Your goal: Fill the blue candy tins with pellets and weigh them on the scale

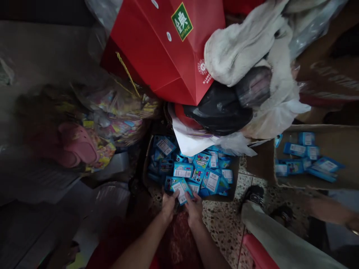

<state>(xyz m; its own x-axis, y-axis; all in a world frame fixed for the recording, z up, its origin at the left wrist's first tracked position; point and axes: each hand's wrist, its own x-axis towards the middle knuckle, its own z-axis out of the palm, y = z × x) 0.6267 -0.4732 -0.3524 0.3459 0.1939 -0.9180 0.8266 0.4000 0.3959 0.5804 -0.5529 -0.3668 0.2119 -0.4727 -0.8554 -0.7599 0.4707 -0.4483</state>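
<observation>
A small blue candy packet (181, 189) with a white printed label is held between my two hands, at the near edge of a cardboard box (235, 186). My left hand (168, 204) pinches its left side, thumb on top. On the right side, the fingers of my right hand (194, 207) close on the same packet. Behind them the box is filled with similar blue packets (202, 160), jumbled together, some lettered "CARAMELO". Part of the box's far side is hidden under white paper and plastic.
A red paper bag (168, 48) and white cloth (241, 48) overhang the box. At right stands another carton (347, 157) with several blue packets. Pink slippers (77, 144) and bagged goods lie left. Another person's leg (269, 228) and forearm (328, 207) are at lower right.
</observation>
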